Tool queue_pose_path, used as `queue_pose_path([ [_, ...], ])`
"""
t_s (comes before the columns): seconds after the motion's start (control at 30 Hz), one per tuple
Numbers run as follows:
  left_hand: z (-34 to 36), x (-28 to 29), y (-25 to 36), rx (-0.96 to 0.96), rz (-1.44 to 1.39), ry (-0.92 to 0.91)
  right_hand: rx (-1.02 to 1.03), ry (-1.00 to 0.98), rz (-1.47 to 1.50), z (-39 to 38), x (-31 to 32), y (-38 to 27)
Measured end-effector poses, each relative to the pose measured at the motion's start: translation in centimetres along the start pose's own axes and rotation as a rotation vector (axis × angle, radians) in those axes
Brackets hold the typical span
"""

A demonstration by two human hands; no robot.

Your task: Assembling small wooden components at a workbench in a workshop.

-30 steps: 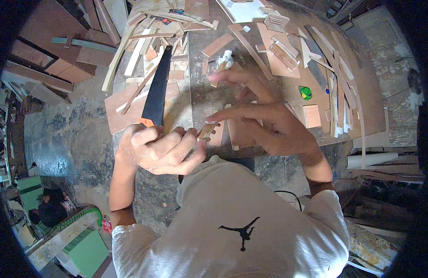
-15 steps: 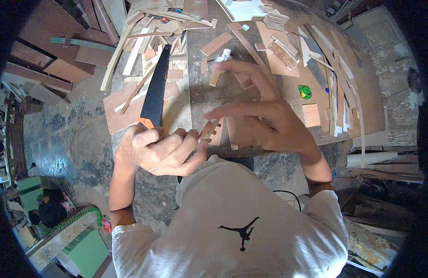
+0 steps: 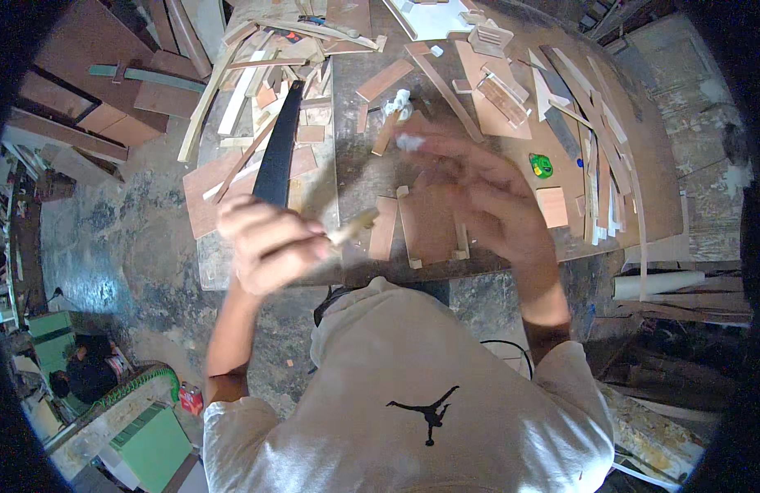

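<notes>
My left hand (image 3: 265, 245) is closed, pinching a small pale wooden piece (image 3: 355, 227) between thumb and fingers above the table's near edge. The piece is blurred by motion. My right hand (image 3: 491, 193) hovers over the middle of the table, also smeared, with its fingers stretched toward the left. A white spot shows at its foremost fingertip; I cannot make out what it is. Just beyond lies a crumpled white lump (image 3: 398, 103) beside a short wood strip (image 3: 385, 134). A hand saw (image 3: 281, 152) lies past my left hand, its handle hidden.
Thin wood strips (image 3: 256, 90) are heaped at the far left of the table. More long strips (image 3: 598, 156) lie at the right, near a green tape measure (image 3: 541, 166). A flat brown panel (image 3: 429, 226) with small corner blocks lies between my hands.
My left hand has lifted and turned, bringing the wooden piece slightly left. My right hand has moved away from it toward the right, and its fingers have drawn closer together.
</notes>
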State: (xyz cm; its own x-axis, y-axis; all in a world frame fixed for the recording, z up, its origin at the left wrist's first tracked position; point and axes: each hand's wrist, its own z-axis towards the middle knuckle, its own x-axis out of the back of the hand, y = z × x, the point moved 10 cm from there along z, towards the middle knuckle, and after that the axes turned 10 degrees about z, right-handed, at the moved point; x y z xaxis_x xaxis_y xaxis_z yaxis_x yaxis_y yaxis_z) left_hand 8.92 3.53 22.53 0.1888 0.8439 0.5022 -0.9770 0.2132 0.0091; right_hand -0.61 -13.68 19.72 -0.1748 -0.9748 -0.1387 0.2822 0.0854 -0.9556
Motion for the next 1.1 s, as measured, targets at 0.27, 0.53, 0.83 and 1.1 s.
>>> queue_pose_path([
  [0.27, -5.7, -6.6, -3.1, 0.984, -0.954, 0.622, -0.163, 0.072, 0.982, -0.4, -2.9, 3.6],
  [0.53, -5.8, -8.6, -1.6, 1.168, -1.223, 0.724, 0.076, 0.097, -0.115, -0.7, -5.2, 1.1],
  [0.83, -7.4, -9.8, -1.5, 1.356, -1.319, 0.660, -0.177, 0.110, 0.846, -1.4, -7.7, 4.8],
  [1.1, -8.3, -10.4, -1.1, 1.404, -1.326, 0.566, -0.118, 0.063, 0.955, -1.3, -8.2, 4.9],
])
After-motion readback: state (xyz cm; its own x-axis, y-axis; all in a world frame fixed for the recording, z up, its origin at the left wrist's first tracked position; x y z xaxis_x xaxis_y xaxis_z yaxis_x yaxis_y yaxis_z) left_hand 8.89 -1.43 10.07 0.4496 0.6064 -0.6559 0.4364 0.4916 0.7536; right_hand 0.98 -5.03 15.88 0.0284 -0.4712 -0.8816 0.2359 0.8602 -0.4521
